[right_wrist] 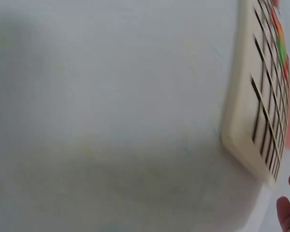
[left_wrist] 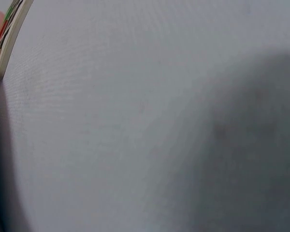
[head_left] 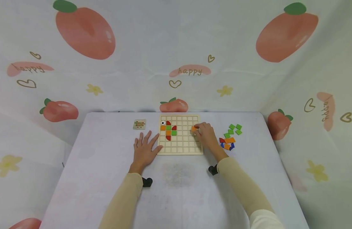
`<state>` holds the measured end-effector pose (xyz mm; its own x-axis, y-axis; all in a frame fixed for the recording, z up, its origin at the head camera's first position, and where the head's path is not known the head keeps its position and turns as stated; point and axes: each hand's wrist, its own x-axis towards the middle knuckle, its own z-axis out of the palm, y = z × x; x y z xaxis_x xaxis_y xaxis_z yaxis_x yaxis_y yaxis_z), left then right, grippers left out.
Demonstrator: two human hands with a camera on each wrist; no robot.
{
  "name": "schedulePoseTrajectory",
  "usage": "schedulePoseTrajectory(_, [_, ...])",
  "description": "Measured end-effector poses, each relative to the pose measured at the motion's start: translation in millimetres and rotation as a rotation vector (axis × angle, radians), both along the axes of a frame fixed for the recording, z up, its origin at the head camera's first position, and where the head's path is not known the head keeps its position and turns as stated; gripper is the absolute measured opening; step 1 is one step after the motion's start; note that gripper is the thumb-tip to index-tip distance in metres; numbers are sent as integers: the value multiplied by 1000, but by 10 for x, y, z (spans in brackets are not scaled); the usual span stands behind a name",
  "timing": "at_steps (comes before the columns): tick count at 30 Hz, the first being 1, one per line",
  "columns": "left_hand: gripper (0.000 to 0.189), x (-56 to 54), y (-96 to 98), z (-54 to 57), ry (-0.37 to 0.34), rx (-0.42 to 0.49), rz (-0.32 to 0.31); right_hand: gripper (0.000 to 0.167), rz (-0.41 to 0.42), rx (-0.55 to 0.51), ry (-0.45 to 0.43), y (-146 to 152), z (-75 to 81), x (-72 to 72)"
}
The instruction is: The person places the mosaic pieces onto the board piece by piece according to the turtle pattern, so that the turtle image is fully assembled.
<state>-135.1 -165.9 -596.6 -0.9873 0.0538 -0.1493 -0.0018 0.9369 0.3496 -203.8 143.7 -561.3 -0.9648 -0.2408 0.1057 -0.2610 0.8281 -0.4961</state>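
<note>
A pale wooden grid board (head_left: 183,149) lies at the far side of the table. On its left part sit several coloured tiles: a white eye tile (head_left: 163,122), red rounded pieces (head_left: 168,138), orange squares (head_left: 162,128) and green squares (head_left: 174,133). My right hand (head_left: 207,136) pinches an orange square tile (head_left: 193,128) over the right columns of the board. Fingers spread, my left hand (head_left: 145,152) rests beside the board, its thumb at the left edge. The right wrist view catches the board's side (right_wrist: 237,106) and some fingertips (right_wrist: 284,212).
Loose green squares (head_left: 231,131) lie right of the board, with orange (head_left: 229,140), red (head_left: 222,140) and blue pieces (head_left: 232,145) just nearer. A small picture card (head_left: 139,124) is left of the board. Behind the table hangs a fruit-patterned cloth (head_left: 135,63).
</note>
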Motion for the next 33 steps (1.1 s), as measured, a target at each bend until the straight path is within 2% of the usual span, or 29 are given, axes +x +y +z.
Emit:
schedulePoseTrajectory(4, [70, 2, -1, 12, -3, 11, -1, 34, 69, 18, 7, -131, -57, 74])
schedulePoseTrajectory(13, [69, -1, -19, 4, 13, -3, -2, 30, 156, -64, -4, -433, -139, 200])
schedulePoseTrajectory(20, [69, -8, 6, -25, 12, 12, -6, 30, 180, -98, -67, -599, -206, 220])
schedulePoseTrajectory(26, [70, -25, 7, -68, 17, -7, -10, 30, 187, -91, -8, -647, -263, 210])
schedulePoseTrajectory(33, [69, -17, -9, -21, 12, 5, -7, 31, 149, -54, -7, -704, -300, 210])
